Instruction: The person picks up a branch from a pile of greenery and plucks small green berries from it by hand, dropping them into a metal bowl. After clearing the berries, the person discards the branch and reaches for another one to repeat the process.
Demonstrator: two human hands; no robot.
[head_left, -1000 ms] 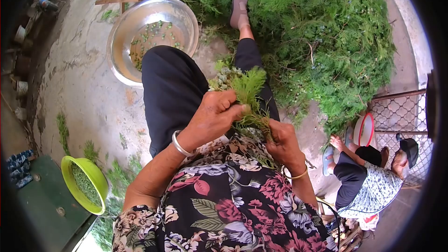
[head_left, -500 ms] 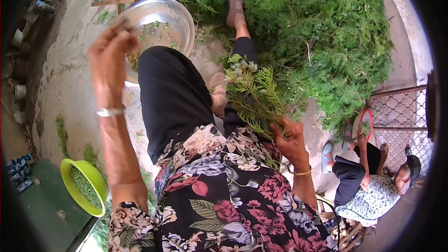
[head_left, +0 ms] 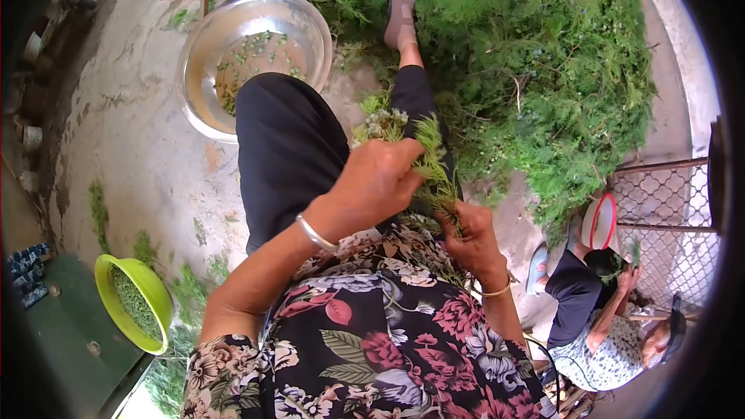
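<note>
My right hand (head_left: 476,238), with a gold bangle at the wrist, is closed round the stems of a green conifer sprig (head_left: 431,157) in front of my lap. My left hand (head_left: 379,184), wearing a silver bangle, has its fingers closed on the leafy part of that same sprig. Pale green cones (head_left: 382,123) cluster at the sprig's far end, just beyond my left hand. A wide metal basin (head_left: 314,39) stands past my bent knee, with small green cones scattered over its bottom.
A big heap of cut conifer branches (head_left: 559,70) covers the ground ahead and right. At lower left are a lime green bowl (head_left: 163,306) of green cones and a dark green surface (head_left: 70,341). A person (head_left: 605,345) sits at right by a red-rimmed container (head_left: 613,221) and metal lattice.
My left hand has come from beside the basin to the sprig and closed on it. My right hand stays at the stems. The other person's hand has moved away from the red-rimmed container.
</note>
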